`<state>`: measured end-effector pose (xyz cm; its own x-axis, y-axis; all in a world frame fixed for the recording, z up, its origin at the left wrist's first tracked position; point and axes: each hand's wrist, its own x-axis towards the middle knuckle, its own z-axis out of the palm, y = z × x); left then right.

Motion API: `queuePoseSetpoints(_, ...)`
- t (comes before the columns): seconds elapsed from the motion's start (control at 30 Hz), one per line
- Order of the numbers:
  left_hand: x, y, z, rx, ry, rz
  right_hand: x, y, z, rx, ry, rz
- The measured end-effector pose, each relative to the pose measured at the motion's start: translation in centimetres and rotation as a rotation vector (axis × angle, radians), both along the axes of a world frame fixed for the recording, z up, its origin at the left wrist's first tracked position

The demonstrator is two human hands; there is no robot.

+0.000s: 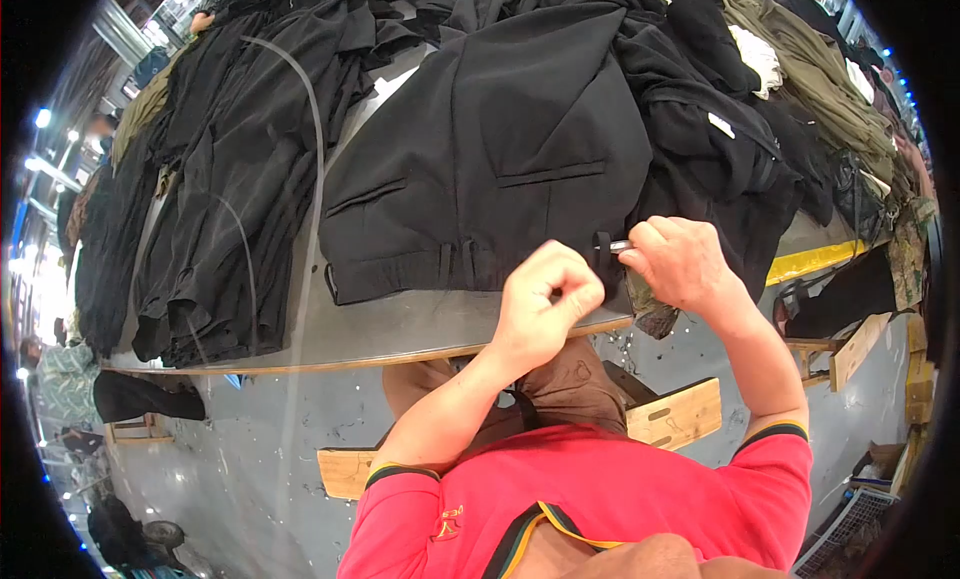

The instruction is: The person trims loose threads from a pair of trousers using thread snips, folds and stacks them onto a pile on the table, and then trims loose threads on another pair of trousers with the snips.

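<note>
Black trousers (555,124) lie on the table with the waistband toward me, showing belt loops and welt pockets. My right hand (680,264) is closed around a small tool with a silvery metal tip (619,247); most of it is hidden in the fist, so its kind is unclear. The tip meets a belt loop (602,251) at the right end of the waistband. My left hand (548,304) is curled shut just in front of the waistband, slightly blurred. Whatever its fingers may pinch is too small to make out.
Black garments (245,169) are heaped on the table's left, and more dark clothing (700,109) lies on the right beside olive garments (800,54). The grey table (400,324) has a wooden front edge. Below me is a wooden stool (675,416). Other people are at the far left.
</note>
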<state>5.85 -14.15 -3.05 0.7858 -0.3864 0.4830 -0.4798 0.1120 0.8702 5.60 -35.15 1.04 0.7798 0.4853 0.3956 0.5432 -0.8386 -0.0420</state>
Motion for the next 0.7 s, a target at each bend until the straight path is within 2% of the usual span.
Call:
queuePoseSetpoints(0.03,0.2,0.6,0.2,0.090,-0.147,-0.081,-0.3,-0.4,0.2,0.024,0.022,-0.020)
queuePoseSetpoints(0.07,-0.4,0.9,0.2,0.125,-0.098,-0.105,-0.5,-0.7,-0.1,0.110,0.064,-0.072)
queuePoseSetpoints(0.17,-0.7,1.1,-0.7,0.161,-0.208,0.002,-1.8,-1.0,0.4,0.496,0.282,-0.189)
queuePoseSetpoints(0.2,-0.7,1.0,-0.5,0.148,-0.185,0.037,-1.9,-0.7,-0.2,0.699,0.311,-0.183)
queuePoseSetpoints(0.3,-0.6,0.1,0.0,0.103,-0.128,0.095,-2.0,1.7,-0.5,0.827,0.328,-0.152)
queuePoseSetpoints(0.33,-0.5,0.0,0.0,0.090,-0.116,0.096,-1.5,2.3,-1.2,0.686,0.201,-0.100)
queuePoseSetpoints(0.37,-0.5,0.0,-0.1,0.079,-0.104,0.098,-1.4,2.9,-1.1,0.610,0.214,-0.126)
queuePoseSetpoints(0.47,0.0,0.0,-0.8,0.057,-0.040,0.097,-0.8,2.9,-2.3,0.513,0.221,-0.169)
queuePoseSetpoints(0.57,0.1,0.0,-1.5,0.027,0.018,0.099,-0.8,2.8,-3.9,0.521,0.098,-0.096)
queuePoseSetpoints(0.67,0.1,-0.5,-1.9,-0.059,0.059,0.081,-0.9,2.5,-5.1,0.896,0.319,-0.123)
queuePoseSetpoints(0.7,-0.1,-0.6,-1.6,-0.010,0.039,0.121,-1.1,2.4,-5.0,1.110,0.445,-0.114)
